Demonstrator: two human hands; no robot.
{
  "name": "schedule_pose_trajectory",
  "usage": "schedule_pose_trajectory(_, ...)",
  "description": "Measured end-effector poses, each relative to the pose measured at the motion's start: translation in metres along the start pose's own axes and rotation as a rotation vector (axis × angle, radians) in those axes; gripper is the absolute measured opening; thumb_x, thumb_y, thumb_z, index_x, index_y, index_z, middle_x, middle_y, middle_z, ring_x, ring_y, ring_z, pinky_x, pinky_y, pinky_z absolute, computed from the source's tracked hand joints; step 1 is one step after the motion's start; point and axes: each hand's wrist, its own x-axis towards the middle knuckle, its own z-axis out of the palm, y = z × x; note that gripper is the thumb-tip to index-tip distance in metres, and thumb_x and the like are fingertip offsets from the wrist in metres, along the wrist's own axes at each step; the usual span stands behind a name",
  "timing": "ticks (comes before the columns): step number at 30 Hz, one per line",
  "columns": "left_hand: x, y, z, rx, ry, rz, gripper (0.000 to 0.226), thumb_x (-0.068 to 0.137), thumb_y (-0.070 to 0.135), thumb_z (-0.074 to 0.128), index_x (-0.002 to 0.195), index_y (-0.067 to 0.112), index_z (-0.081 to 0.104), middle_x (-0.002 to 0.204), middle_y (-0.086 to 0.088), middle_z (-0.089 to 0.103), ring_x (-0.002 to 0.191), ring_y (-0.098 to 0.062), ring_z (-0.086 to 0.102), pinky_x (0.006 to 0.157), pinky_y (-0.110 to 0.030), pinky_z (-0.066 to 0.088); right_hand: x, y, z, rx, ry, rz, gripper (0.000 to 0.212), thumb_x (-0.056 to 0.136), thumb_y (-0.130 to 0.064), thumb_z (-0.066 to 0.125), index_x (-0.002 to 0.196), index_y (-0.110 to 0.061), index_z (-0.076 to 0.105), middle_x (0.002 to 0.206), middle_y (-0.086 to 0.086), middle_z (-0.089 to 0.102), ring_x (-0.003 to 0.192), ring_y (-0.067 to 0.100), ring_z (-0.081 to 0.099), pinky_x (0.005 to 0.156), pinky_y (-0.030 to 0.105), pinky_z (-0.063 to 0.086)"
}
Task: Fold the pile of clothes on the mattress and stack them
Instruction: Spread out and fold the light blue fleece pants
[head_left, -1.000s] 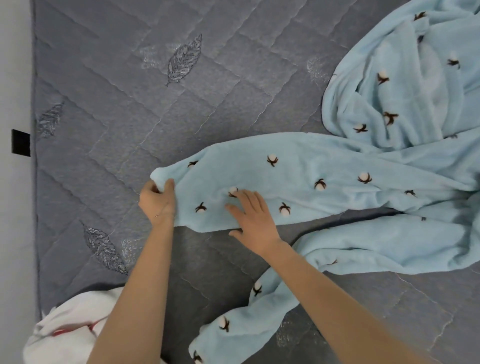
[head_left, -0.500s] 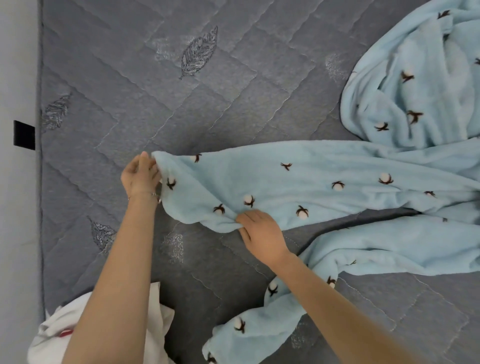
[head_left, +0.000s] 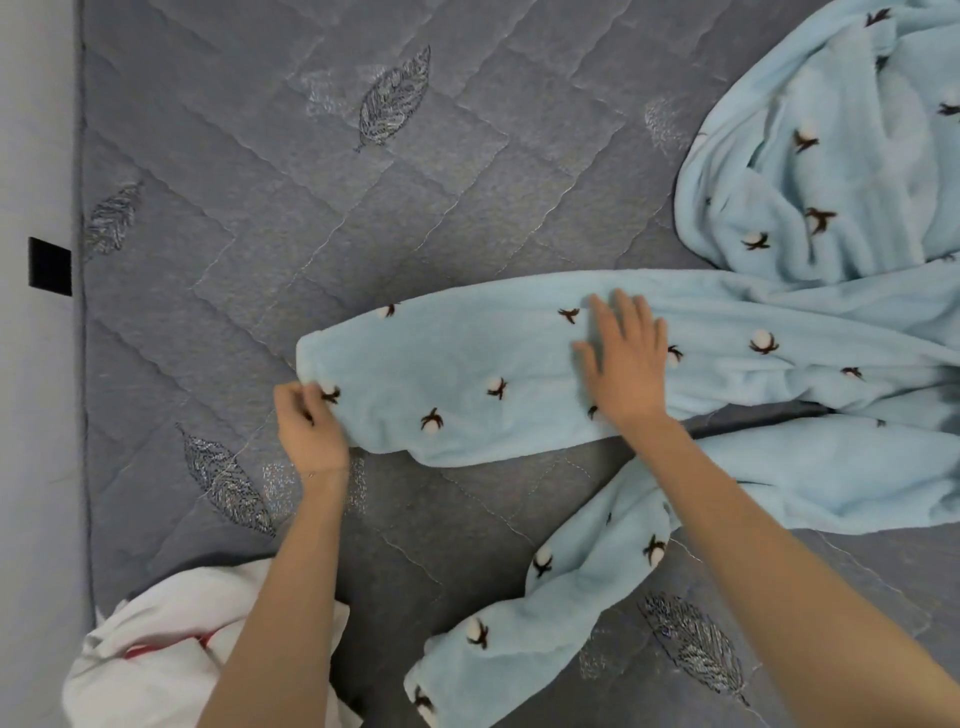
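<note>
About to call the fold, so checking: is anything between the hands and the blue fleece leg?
Nothing visible. The left hand pinches the blue fleece leg at its cuff; the right hand lies flat on it.

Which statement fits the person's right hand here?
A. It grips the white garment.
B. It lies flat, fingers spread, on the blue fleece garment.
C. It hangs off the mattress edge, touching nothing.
B: the right hand rests palm-down, fingers straight, on the blue fleece garment, whose end the left hand pinches.
</note>
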Motion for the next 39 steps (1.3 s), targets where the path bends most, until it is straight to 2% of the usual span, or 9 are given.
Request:
schedule_pose_trajectory(6,0.005,0.003,-0.025,0.151,0.076,-0.02,0.024,0.1,0.021,0.045,0.1,-0.001,0.055,0.085,-0.012,0.06,0.075,-0.021,0.05,0.064,-0.024,0.031,0.013,0.029,-0.018,-0.072,-0.145,0.101,0.056,0.099,-0.045,0.036,0.15,-0.024,0.029,0.16,0.009,0.015,0.148,0.031,0.001,0.117,0.051,-0.006)
schedule_pose_trajectory(10,-0.002,0.001,-0.021,0.424,-0.041,-0.03,0.027,0.1,0.029,0.044,0.107,0.004,0.051,0.095,-0.02,0.063,0.086,-0.036,0.058,0.068,-0.035,0.034,0.004,0.029,-0.02,-0.096,-0.2,0.067,0.06,0.097,-0.05,0.037,0.151,-0.028,0.023,0.161,0.009,0.007,0.148,0.029,-0.003,0.117,0.051,-0.008)
schedule_pose_trajectory(15,-0.017,-0.005,0.003,0.602,-0.094,0.146,0.058,0.093,0.032,0.056,0.14,0.004,0.036,0.13,-0.029,0.042,0.115,-0.047,0.044,0.09,-0.057,0.037,-0.009,0.035,-0.027,-0.072,-0.183,-0.064,0.061,0.097,-0.051,0.04,0.151,-0.029,0.024,0.16,0.009,0.011,0.148,0.029,0.0,0.116,0.047,-0.01)
schedule_pose_trajectory(19,-0.041,0.011,0.034,0.712,-0.117,0.319,0.063,0.094,0.04,0.049,0.148,0.014,0.03,0.151,-0.027,0.023,0.139,-0.046,0.021,0.11,-0.061,0.013,-0.016,0.053,-0.042,-0.058,-0.125,-0.126,0.063,0.093,-0.051,0.043,0.149,-0.024,0.032,0.158,0.013,0.02,0.147,0.034,0.009,0.116,0.049,-0.006)
schedule_pose_trajectory(23,-0.09,0.055,0.089,0.684,-0.327,0.5,0.058,0.097,0.039,0.041,0.149,0.018,0.028,0.154,-0.021,0.023,0.142,-0.04,0.018,0.114,-0.056,0.012,-0.011,0.088,-0.068,-0.079,-0.079,-0.104,0.06,0.094,-0.045,0.048,0.147,-0.021,0.036,0.156,0.015,0.024,0.146,0.037,0.013,0.117,0.052,0.0)
schedule_pose_trajectory(30,-0.181,0.134,0.197,0.598,-0.63,0.691,0.053,0.1,0.036,0.023,0.151,0.024,0.017,0.159,-0.008,0.012,0.147,-0.026,0.008,0.119,-0.043,0.001,0.012,0.183,-0.124,-0.101,0.176,-0.027,0.045,0.087,-0.022,0.044,0.126,-0.005,0.059,0.123,0.02,0.059,0.116,0.04,0.054,0.105,0.058,0.033)
schedule_pose_trajectory(33,-0.202,0.164,0.236,0.527,-0.656,0.767,0.061,0.095,0.039,0.009,0.148,0.019,0.03,0.155,-0.008,0.027,0.145,-0.028,0.018,0.117,-0.044,0.006,0.021,0.219,-0.134,-0.158,0.281,-0.065,0.031,0.082,-0.01,0.056,0.112,-0.005,0.063,0.113,0.017,0.06,0.107,0.035,0.052,0.1,0.055,0.038)
schedule_pose_trajectory(37,-0.208,0.188,0.283,0.44,-0.68,0.808,0.055,0.096,0.036,0.021,0.138,0.014,0.048,0.141,-0.011,0.047,0.136,-0.031,0.036,0.116,-0.048,0.018,0.034,0.253,-0.14,-0.23,0.382,-0.129,0.014,0.078,-0.009,0.063,0.091,-0.008,0.065,0.103,0.013,0.059,0.102,0.031,0.048,0.097,0.047,0.029)
schedule_pose_trajectory(39,-0.208,0.196,0.3,0.417,-0.615,0.855,0.046,0.093,0.034,0.034,0.121,0.011,0.061,0.119,-0.013,0.06,0.114,-0.036,0.053,0.105,-0.056,0.034,0.039,0.258,-0.146,-0.204,0.409,-0.144,0.008,0.077,-0.01,0.064,0.085,-0.011,0.067,0.091,0.009,0.062,0.091,0.031,0.056,0.092,0.042,0.028)
